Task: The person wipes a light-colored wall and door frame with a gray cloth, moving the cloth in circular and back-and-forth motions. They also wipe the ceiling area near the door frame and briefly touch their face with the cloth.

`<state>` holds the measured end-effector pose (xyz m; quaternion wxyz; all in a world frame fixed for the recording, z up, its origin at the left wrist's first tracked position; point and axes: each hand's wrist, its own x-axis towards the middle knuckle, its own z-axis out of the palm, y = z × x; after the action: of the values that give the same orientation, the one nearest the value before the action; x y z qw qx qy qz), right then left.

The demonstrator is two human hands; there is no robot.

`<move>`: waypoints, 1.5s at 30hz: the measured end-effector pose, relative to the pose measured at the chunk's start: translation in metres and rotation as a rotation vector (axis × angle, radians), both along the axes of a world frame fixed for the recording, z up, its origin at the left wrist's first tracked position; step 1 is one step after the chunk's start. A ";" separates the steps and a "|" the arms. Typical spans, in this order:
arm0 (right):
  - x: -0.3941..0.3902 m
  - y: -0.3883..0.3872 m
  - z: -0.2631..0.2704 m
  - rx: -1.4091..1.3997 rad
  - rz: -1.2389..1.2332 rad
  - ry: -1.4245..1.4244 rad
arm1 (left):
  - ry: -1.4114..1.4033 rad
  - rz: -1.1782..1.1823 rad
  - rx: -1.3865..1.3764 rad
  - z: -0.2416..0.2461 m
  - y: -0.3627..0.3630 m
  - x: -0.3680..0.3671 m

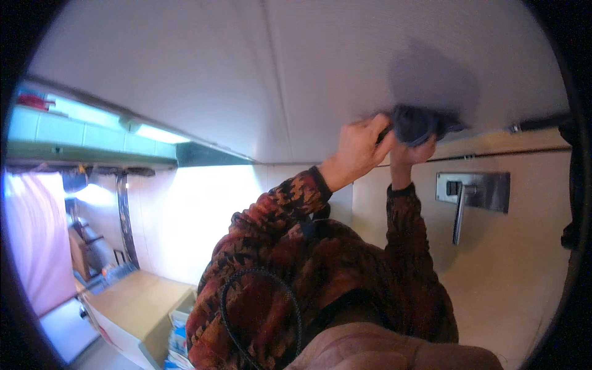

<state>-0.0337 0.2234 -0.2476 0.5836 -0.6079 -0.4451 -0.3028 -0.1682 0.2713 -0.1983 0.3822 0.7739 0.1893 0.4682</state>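
A dark blue bunched thing (412, 124), seemingly cloth, is held up against the broad pale panel (333, 60). Blur hides its exact kind. My left hand (360, 144) pinches its left side between thumb and fingers, around a dark edge. From below, my right hand (416, 151) grips the same bundle, which partly hides the fingers. A soft shadow of it falls on the panel above. Both arms are raised in patterned red-brown sleeves (286, 199).
A metal plate with a lever handle (474, 192) is fixed to the pale wall at the right. Lit tube lights (159, 133) run along the left. Lower left stand a cardboard box (138, 296) and a pink curtain (39, 236). A black cord (261, 273) loops over my clothing.
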 end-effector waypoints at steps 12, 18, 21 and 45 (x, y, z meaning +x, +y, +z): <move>-0.079 -0.004 -0.019 -0.370 0.562 0.226 | -0.139 0.367 -0.275 -0.029 0.020 -0.087; -0.107 0.035 0.055 0.079 1.014 0.363 | -0.474 0.553 0.271 0.068 0.058 -0.110; -0.117 0.046 0.055 -0.023 0.611 -0.134 | -0.308 0.535 0.393 0.060 0.062 -0.117; -0.228 0.101 0.025 -0.491 1.078 -0.095 | -0.510 1.147 0.138 -0.007 0.128 -0.232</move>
<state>-0.2621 0.3246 -0.2228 0.4768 -0.3990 -0.7738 0.1213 -0.4004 0.3996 -0.2050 0.0529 0.4361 0.4464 0.7795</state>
